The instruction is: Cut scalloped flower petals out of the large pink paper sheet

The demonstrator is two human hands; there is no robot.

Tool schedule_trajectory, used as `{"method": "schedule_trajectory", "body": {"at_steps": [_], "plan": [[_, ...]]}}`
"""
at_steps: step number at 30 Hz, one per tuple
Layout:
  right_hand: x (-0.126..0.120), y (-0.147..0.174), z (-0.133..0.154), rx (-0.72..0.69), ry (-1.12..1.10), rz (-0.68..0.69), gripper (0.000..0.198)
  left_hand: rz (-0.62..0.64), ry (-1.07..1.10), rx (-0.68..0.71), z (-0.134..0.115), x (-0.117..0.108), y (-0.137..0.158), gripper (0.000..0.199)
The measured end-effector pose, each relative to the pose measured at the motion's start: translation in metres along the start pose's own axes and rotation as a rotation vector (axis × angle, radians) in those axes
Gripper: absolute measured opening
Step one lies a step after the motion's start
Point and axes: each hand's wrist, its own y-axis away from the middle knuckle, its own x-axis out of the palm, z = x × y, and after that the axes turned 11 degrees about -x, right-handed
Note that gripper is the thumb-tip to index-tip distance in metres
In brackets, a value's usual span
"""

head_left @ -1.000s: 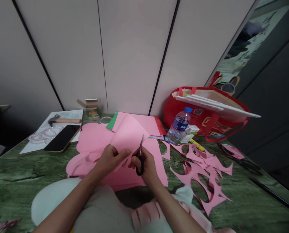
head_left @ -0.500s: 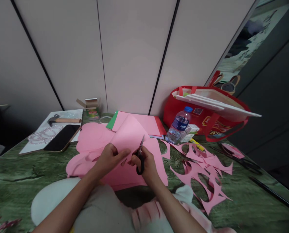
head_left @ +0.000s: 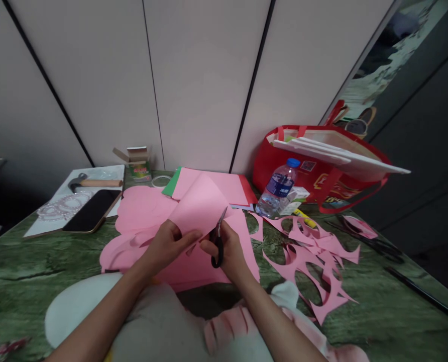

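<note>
Between thumb and fingers, my left hand (head_left: 169, 246) pinches the lower edge of a pink paper sheet (head_left: 201, 203), which is raised at a tilt. My right hand (head_left: 229, 249) grips black-handled scissors (head_left: 217, 249), their blades pointing up and away along the sheet's right edge. Whether the blades are parted is hard to make out. Beneath both hands lies a stack of pink paper (head_left: 242, 246). To the left, cut pink pieces with rounded edges (head_left: 143, 208) lie flat, partly overlapped by the raised sheet.
Pink paper offcuts (head_left: 318, 281) spread on the right, near a water bottle (head_left: 278, 188) and a red bag (head_left: 310, 171). At left are a phone (head_left: 93, 211), a hammer (head_left: 96, 183), beads (head_left: 64, 206) and a small box (head_left: 139, 166). A plush toy (head_left: 159, 327) lies under my forearms.
The camera view has shifted slightly, so most things appear a little higher. Both hands keep their hold, with the scissors at nearly the same place on the sheet.
</note>
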Motion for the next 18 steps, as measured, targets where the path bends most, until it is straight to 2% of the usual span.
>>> {"method": "schedule_trajectory", "body": {"at_steps": [18], "plan": [[-0.0009,-0.0008,-0.0001,-0.028,0.076,-0.016,0.03,0.02,0.02,-0.008,-0.0013,-0.0003,0.0028,0.034]]}}
